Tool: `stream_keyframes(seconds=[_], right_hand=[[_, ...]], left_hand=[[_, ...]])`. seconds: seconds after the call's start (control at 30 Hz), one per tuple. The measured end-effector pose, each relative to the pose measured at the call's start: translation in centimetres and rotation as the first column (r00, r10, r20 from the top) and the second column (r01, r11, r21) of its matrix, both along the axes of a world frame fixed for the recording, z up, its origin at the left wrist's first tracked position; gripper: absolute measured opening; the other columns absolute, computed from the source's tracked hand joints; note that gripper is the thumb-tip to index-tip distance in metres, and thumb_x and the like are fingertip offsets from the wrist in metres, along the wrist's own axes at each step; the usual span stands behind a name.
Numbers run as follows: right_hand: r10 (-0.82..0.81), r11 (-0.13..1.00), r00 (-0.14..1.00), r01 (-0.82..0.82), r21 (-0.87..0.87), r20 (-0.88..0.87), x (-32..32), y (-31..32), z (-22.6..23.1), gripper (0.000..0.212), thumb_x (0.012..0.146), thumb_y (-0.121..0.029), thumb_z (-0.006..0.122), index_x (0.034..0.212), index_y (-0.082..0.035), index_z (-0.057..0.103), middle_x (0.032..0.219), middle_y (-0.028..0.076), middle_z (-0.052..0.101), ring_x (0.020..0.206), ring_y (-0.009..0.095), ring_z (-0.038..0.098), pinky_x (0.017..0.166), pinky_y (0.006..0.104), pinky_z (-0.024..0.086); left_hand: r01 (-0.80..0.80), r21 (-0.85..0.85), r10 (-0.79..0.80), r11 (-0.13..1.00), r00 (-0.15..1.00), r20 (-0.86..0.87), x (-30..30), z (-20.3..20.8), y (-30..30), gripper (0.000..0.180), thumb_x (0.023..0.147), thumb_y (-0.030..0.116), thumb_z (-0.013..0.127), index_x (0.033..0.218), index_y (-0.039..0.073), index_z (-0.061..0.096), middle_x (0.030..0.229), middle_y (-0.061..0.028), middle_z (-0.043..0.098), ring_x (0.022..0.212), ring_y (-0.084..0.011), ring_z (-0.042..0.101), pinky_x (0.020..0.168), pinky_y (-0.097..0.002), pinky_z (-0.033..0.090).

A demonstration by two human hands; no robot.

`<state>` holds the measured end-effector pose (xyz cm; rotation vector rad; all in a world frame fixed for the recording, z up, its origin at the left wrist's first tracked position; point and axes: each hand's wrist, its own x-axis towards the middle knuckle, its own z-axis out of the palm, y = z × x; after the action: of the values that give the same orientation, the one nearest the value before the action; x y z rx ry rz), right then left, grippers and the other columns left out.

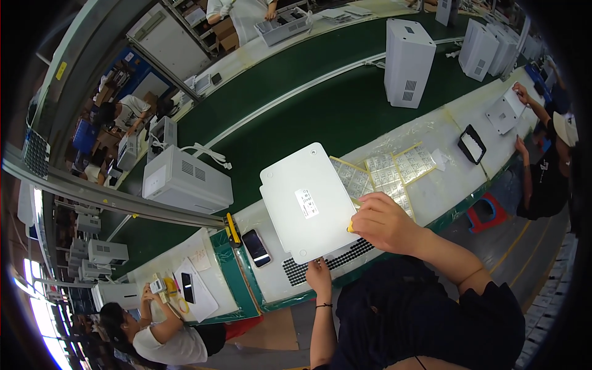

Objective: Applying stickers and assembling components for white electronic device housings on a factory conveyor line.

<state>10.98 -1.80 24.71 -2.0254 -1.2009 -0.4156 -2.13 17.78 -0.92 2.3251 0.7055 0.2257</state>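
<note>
A white flat panel (287,231) is held tilted up over the bench, with a printed label (306,203) at its middle and small round spots near its corners. My left hand (319,276) is closed on its near lower edge, thumb and fingers pinching it. At the panel's right edge, my right hand (382,225) has its fingers closed around a small yellow thing (351,227), mostly hidden by the fingers. Under and beside the panel lies a sheet of black round pads (345,256). Behind my right hand are sheets of silvery labels (388,176).
A phone (256,248) and a yellow-black cutter (232,229) lie left of the panel. White boxy units (188,182) stand on the green conveyor (296,117) beyond. A black tray (471,145) sits to the right. Co-workers (166,333) work on both sides and across.
</note>
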Motion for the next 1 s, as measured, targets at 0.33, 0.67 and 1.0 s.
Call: stream_keyframes(seconds=[0.33, 0.67, 1.0], right_hand=[[-0.019, 1.0, 0.989, 0.018, 0.008, 0.144, -0.9, -0.7, -0.8, 0.024, 0.07, -0.004, 0.069, 0.088, -0.01, 0.055, 0.09, 0.0, 0.061, 0.087, 0.02, 0.057, 0.09, 0.0418, 0.047], [-0.033, 0.938, 0.858, 0.204, 0.281, -0.512, -2.7, -1.3, -3.3, 0.037, 0.082, -0.008, 0.067, 0.112, -0.006, 0.046, 0.123, 0.014, 0.049, 0.121, 0.03, 0.044, 0.111, 0.0438, 0.024], [0.302, 0.779, 0.535, 0.338, 0.528, -0.789, -2.6, 2.7, -3.6, 0.066, 0.086, -0.009, 0.063, 0.131, -0.001, 0.016, 0.136, 0.021, 0.033, 0.13, 0.027, 0.035, 0.11, 0.039, 0.024]], left_hand=[[-0.192, -0.47, 0.391, 0.862, 0.841, 0.374, 1.8, 8.6, 3.6, 0.01, 0.086, 0.003, 0.062, 0.092, -0.001, 0.055, 0.061, 0.0071, 0.035, 0.058, -0.0033, 0.033, 0.052, -0.0195, 0.027], [0.03, -0.474, 0.312, 0.88, 0.718, 0.623, 1.6, 23.7, 1.1, 0.01, 0.088, 0.001, 0.061, 0.095, 0.0, 0.055, 0.058, 0.0058, 0.044, 0.053, -0.0006, 0.034, 0.053, -0.0171, 0.026], [0.094, 0.062, -0.112, 0.994, 0.864, 0.49, 2.0, 24.7, 1.1, 0.009, 0.084, -0.002, 0.064, 0.088, -0.002, 0.056, 0.055, 0.0029, 0.034, 0.054, -0.0033, 0.029, 0.052, -0.0196, 0.025]])
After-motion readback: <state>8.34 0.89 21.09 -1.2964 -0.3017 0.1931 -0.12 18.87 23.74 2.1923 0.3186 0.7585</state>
